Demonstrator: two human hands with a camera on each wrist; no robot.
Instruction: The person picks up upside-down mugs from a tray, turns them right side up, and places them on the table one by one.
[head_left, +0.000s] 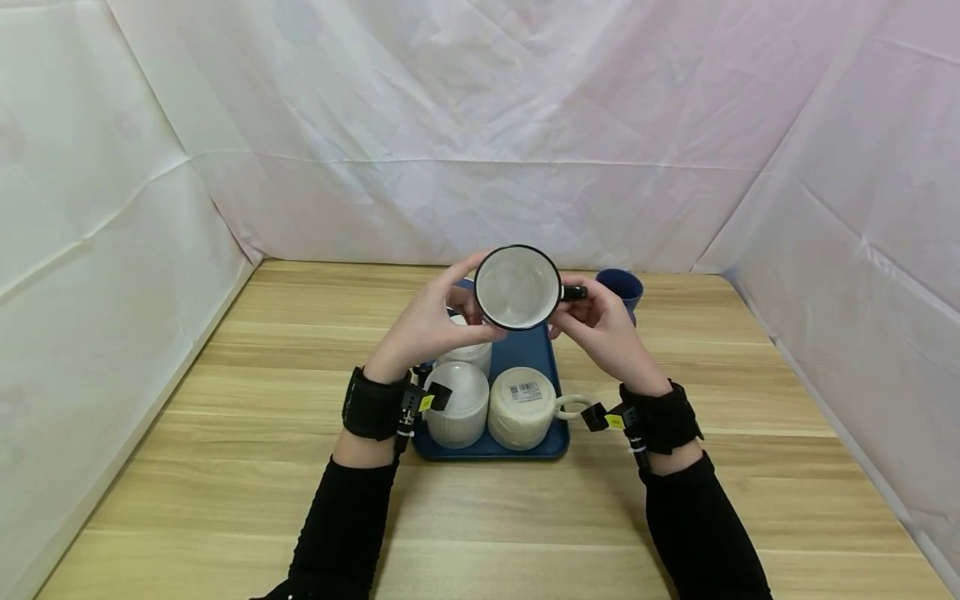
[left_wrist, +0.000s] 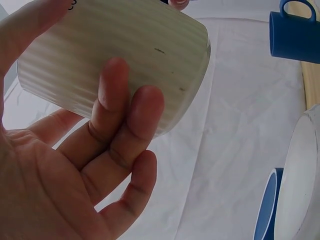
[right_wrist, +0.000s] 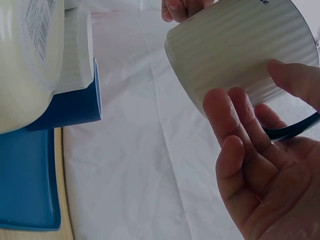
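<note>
Hands meet at a white ribbed mug [head_left: 519, 287] with a dark rim and dark handle, held in the air above the far end of a blue tray [head_left: 536, 354], its mouth turned toward the head camera. The left hand [head_left: 431, 325] grips the mug from 9 o'clock, its fingers [left_wrist: 125, 125] curled against the ribbed wall and the thumb over the top. The right hand [head_left: 600, 325] holds it from 3 o'clock, by the handle, its fingers [right_wrist: 240, 130] bent round the wall; the dark handle lies against that hand.

On the tray, at 6 o'clock from the held mug, two more white mugs stand upside down side by side: a ribbed one [head_left: 457, 402] on the left and a smooth one [head_left: 522, 407] with a label on its base on the right. A third white piece sits just behind them, partly hidden by the left hand. A blue cup [head_left: 621, 287] stands on the wooden table [head_left: 225, 433] at 3 o'clock from the held mug, beyond the right hand. White sheeting walls in the table.
</note>
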